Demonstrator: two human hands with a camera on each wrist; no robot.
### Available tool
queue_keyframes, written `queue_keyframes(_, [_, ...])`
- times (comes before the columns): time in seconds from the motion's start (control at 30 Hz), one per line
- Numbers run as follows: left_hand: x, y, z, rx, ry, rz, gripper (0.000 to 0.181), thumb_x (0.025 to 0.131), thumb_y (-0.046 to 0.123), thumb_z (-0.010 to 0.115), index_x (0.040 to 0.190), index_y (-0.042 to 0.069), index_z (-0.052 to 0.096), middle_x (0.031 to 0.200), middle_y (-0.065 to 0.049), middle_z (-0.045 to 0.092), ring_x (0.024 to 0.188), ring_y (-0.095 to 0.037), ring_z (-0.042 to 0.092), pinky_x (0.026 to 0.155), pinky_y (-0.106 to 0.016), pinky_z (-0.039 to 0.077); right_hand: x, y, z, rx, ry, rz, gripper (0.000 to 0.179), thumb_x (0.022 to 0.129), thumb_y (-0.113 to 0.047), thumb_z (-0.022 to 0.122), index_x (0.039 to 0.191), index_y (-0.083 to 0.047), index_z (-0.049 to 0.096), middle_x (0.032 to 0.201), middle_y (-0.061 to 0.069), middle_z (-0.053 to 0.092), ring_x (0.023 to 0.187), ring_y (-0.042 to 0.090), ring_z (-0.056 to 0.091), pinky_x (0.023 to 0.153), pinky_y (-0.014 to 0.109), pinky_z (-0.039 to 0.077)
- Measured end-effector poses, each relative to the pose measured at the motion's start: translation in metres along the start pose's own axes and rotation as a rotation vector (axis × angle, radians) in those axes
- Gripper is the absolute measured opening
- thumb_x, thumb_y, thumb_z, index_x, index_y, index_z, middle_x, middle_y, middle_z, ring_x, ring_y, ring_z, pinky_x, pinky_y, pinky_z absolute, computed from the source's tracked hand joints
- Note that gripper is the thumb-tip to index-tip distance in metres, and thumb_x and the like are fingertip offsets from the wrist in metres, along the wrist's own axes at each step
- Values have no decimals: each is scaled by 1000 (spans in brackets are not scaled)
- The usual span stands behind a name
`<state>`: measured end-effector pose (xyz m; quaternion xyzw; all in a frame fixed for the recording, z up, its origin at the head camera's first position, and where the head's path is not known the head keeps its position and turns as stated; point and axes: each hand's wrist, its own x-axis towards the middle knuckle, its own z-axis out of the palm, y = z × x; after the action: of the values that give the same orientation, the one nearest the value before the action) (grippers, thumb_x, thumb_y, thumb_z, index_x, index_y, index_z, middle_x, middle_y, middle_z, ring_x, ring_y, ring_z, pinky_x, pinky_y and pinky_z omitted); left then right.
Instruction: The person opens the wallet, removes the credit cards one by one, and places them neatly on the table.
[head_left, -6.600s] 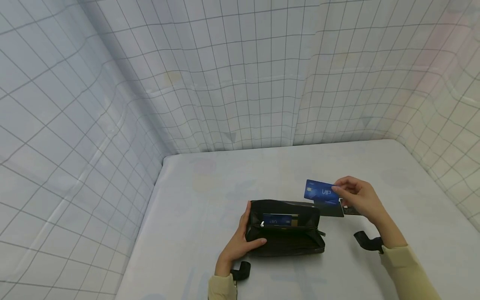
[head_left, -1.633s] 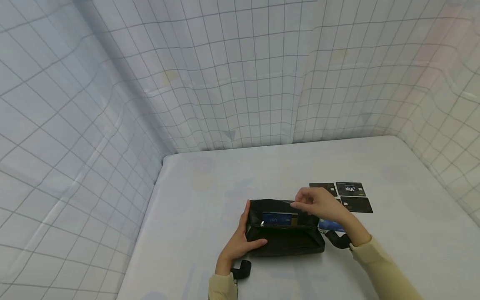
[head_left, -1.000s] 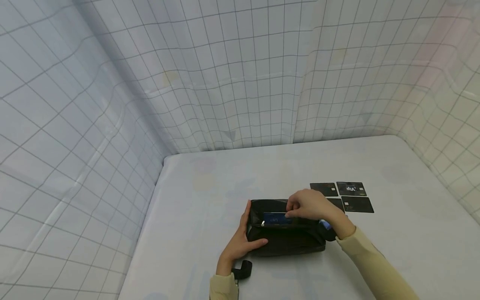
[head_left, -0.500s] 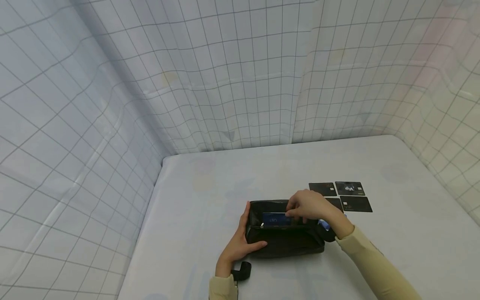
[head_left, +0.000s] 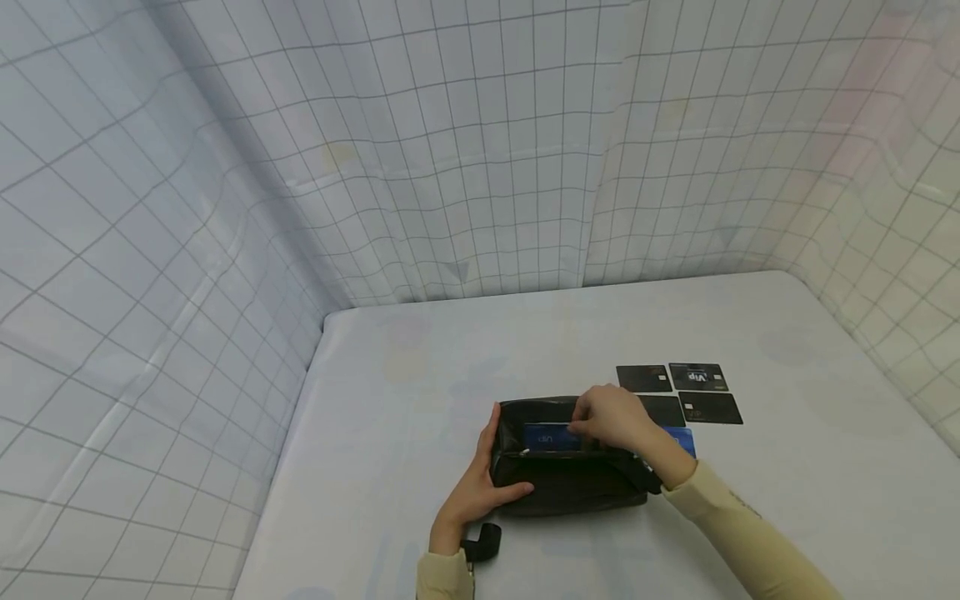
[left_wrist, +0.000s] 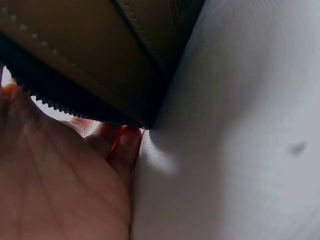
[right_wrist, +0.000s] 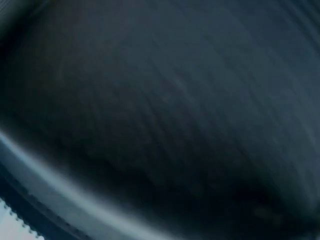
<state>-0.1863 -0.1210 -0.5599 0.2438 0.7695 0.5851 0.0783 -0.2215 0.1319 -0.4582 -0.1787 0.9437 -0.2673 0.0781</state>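
Note:
A black zip wallet (head_left: 573, 497) lies spread open on the white table. My left hand (head_left: 474, 492) grips its left end, thumb over the near edge. In the left wrist view the palm (left_wrist: 60, 175) is against the zipped edge of the wallet (left_wrist: 90, 45). A blue VIP card (head_left: 546, 437) stands in an inner slot. My right hand (head_left: 618, 417) reaches into the wallet from the right and pinches the card's right end between thumb and finger. Dark, blurred wallet lining (right_wrist: 150, 100) fills the right wrist view; the right fingers do not show there.
Right of the wallet lie several black cards, among them a Vip card (head_left: 697, 377) and a plain-looking one (head_left: 643, 378). A blue card (head_left: 684, 439) lies below them, partly behind the right wrist. Grid-patterned white curtains (head_left: 465, 167) surround the table.
Another blue card, earlier in my right hand, now lies beside the wallet. That hand moved left into the wallet and took hold of the slotted card, which sits slightly higher. My left hand stays put.

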Motion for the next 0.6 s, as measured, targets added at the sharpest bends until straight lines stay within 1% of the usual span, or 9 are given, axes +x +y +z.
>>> queue_keyframes(0.13, [0,-1,0,14,0,2,116,77,20,81,153,30,-5,157,0,0,141,-28,4,104,-61,16,1,-1,5,-63,73,0,15,81,-22,76,68,-16,70,52,-10,55,39,6,48,41,26,41])
queue_keyframes(0.23, [0,2,-1,28,-1,12,116,77,15,81,154,28,-6,157,-3,0,141,-31,4,103,-63,17,2,-1,8,-101,113,6,18,79,-22,78,65,-18,68,49,-12,52,40,5,46,40,26,39])
queue_keyframes(0.3, [0,8,-1,23,-4,25,115,77,11,80,154,24,-6,157,-7,0,141,-35,4,102,-65,17,3,-1,10,-120,132,10,21,78,-22,80,63,-18,66,48,-12,50,41,5,46,40,26,38])
queue_keyframes(0.4, [-1,23,-2,10,-13,31,114,78,7,79,154,18,-5,156,-14,0,140,-39,4,101,-66,17,4,-2,11,-153,146,19,24,75,-23,82,61,-19,63,50,-12,50,44,6,46,40,26,38])
queue_keyframes(0.5, [-2,36,-4,10,-26,18,113,78,7,78,154,14,-5,155,-17,2,139,-39,6,101,-65,18,4,-2,12,-194,155,23,26,72,-24,84,61,-20,60,53,-11,51,47,8,46,41,27,38])
queue_keyframes(0.6, [-3,40,-4,13,-32,0,112,79,8,78,153,15,-6,155,-16,2,140,-37,6,102,-64,18,4,-2,12,-237,159,17,29,71,-24,84,61,-20,58,54,-10,50,47,8,45,41,27,38])
